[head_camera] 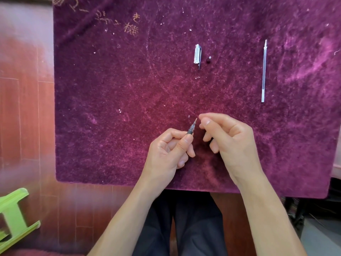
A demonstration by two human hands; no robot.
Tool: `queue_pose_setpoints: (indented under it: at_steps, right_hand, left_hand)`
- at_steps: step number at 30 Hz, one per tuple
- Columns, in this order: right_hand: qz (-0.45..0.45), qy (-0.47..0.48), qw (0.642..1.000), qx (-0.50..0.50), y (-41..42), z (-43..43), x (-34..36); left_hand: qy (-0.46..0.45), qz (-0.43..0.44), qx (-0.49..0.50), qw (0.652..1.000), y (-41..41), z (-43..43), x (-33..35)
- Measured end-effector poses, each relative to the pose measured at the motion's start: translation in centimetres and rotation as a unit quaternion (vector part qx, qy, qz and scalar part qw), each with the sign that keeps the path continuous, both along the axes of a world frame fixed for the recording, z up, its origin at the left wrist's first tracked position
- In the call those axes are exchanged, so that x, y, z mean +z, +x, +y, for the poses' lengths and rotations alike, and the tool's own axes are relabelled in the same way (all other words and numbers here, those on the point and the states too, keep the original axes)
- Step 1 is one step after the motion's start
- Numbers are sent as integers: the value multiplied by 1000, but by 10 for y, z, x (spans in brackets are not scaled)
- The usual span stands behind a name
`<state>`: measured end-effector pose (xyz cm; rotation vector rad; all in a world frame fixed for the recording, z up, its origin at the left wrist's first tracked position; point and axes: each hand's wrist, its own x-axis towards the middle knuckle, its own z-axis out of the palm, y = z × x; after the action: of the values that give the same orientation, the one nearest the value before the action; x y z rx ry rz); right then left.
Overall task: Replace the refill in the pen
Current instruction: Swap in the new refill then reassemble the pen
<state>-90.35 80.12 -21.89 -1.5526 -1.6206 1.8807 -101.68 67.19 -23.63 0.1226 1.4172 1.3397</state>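
Note:
My left hand (169,150) is closed around a pen (192,128), whose dark grip and pointed tip stick out up and to the right; the rest of the barrel is hidden in my fist. My right hand (227,137) hovers just right of the tip with thumb and forefinger pinched together; nothing shows between them. A clear pen cap (197,54) lies farther back on the purple cloth (110,89). A small dark piece (208,60) and a tiny ring (210,57) sit beside the cap. A long thin refill (264,71) lies at the right.
The purple cloth covers the table, with gold embroidered characters (118,21) at its far left. A wooden floor (24,108) shows on the left, with a green plastic stool (13,217) at the lower left. My dark trousers (184,228) are below the table edge.

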Motion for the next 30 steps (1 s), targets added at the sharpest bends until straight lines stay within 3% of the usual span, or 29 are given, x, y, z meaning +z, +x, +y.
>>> queue_pose_setpoints:
  at_steps: [5,11,20,30]
  right_hand:
    - [-43,136,989,-33,-25,38,-3]
    - [-83,276,958,1,-61,74,-10]
    - [-110,313,942,51,-75,87,-19]
    - [-111,302,946,32,-72,89,-15]
  left_hand:
    - [-2,-7,14,1000,0,0,-1]
    - [6,-24,24,999,-1,0,0]
    - [2,-29,23,999,-1,-1,-2]
    - [-4,-26,16,1000,-1,-1,-1]
